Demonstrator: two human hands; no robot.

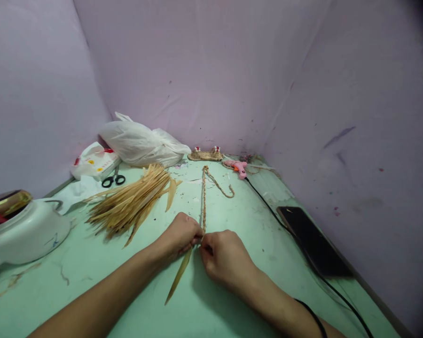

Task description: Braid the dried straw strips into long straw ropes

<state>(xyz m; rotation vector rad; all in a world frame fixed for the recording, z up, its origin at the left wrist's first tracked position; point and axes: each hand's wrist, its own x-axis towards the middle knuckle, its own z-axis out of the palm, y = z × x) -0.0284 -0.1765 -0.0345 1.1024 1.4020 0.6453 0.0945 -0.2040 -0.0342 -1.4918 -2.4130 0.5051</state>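
Observation:
A thin braided straw cord [204, 202] runs up the middle of the green table, bends at its far end and trails off to the right. Both hands meet at its near end. My left hand [184, 234] is closed, its fingers pinching the cord from the left. On the right, my right hand [225, 256] is closed too, thumb and fingertips pressed against the same spot. Below my left hand a flat dry leaf strip [178, 277] sticks out toward me. The fingertips partly hide the point where strip and cord meet.
Left stand a bundle of dry leaf strips [137, 199], black-handled scissors [113, 180], a white pot [28, 234], a tissue pack [97, 162] and a white plastic bag [144, 143]. A woven piece [206, 156] lies at the back. Right are a pink glue gun [240, 169], its black cable [268, 206] and a phone [313, 241].

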